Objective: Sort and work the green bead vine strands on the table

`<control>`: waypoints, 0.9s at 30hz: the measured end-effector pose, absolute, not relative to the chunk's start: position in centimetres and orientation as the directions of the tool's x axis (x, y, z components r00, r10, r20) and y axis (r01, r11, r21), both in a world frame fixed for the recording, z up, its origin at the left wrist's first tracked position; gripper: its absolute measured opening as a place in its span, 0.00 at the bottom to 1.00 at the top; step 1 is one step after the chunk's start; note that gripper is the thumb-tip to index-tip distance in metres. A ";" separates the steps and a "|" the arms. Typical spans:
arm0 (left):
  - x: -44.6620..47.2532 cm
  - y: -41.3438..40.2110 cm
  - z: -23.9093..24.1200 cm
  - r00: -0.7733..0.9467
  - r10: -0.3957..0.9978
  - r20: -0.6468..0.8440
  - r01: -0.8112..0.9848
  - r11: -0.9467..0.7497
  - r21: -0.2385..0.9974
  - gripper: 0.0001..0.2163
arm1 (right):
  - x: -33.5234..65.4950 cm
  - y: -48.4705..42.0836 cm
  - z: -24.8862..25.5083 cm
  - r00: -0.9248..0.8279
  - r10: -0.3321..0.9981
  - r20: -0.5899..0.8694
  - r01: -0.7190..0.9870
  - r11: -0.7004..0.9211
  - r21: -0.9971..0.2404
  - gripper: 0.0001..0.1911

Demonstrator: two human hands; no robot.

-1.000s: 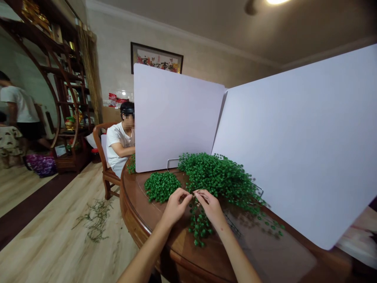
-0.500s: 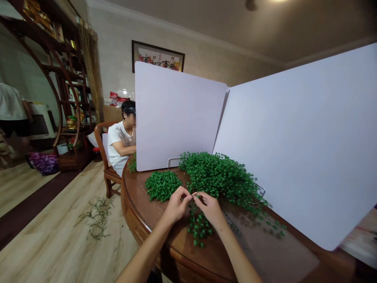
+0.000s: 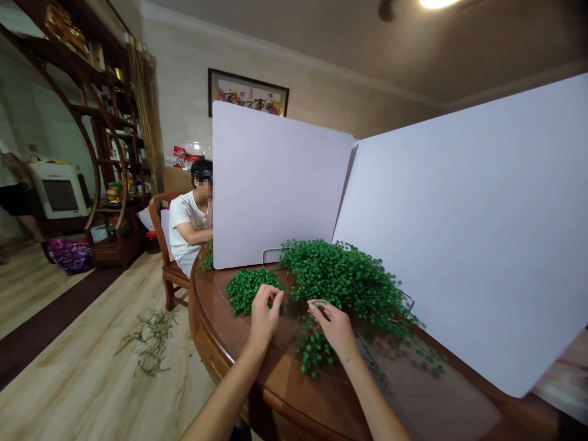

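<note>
My left hand [image 3: 265, 313] is closed with thumb and fingertips together, at the near right edge of a small heap of loose round green pieces [image 3: 248, 289]. Whatever is between those fingertips is too small to make out. My right hand [image 3: 333, 321] pinches the upper end of a green sprig [image 3: 313, 350], whose stem bears many small round green heads. The sprig hangs below the fingers, just over the table. A gap separates the two hands. Behind my right hand lies a large pile of similar sprigs [image 3: 342, 269], stems trailing to the right.
Two white panels [image 3: 282, 184] stand across the round wooden table [image 3: 215, 324], held by wire stands [image 3: 271, 251]. A person in a white shirt [image 3: 188, 220] sits beyond the left panel. Stripped stems [image 3: 151, 343] lie on the floor. Another person [image 3: 13, 177] stands far left.
My hands have parted: the left moved left toward the small heap, the right slightly right, keeping the sprig. The standing person at far left shifted further left.
</note>
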State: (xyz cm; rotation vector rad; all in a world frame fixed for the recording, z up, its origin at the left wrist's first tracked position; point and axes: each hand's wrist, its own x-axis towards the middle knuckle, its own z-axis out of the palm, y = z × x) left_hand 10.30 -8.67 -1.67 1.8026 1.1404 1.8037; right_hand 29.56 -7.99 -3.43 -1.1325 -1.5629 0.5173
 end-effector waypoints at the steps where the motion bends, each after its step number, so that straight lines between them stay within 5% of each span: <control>1: 10.0 -8.3 -1.8 -0.236 0.721 0.652 0.324 -0.574 0.752 0.09 | 29.3 -8.1 -3.4 0.014 0.865 0.502 0.381 0.460 -0.802 0.18; 4: 9.3 -7.5 -2.5 -0.403 0.706 0.583 0.336 -0.478 0.812 0.08 | 28.5 -8.6 -3.0 -0.029 0.865 0.501 0.360 0.476 -0.802 0.17; 8: 9.3 -7.3 -3.0 -0.392 0.776 0.494 0.271 -0.416 0.868 0.10 | 28.2 -8.8 -2.9 -0.011 0.891 0.454 0.276 0.439 -0.855 0.19; 17: 10.9 -8.8 -1.9 0.181 0.765 0.618 0.222 -0.644 0.732 0.11 | 27.7 -8.8 -3.4 -0.068 0.902 0.426 0.228 0.429 -0.874 0.19; 27: 10.9 -8.2 -2.4 0.221 0.830 0.512 0.226 -0.554 0.801 0.12 | 27.6 -9.5 -2.9 -0.119 0.831 0.543 0.355 0.546 -0.758 0.14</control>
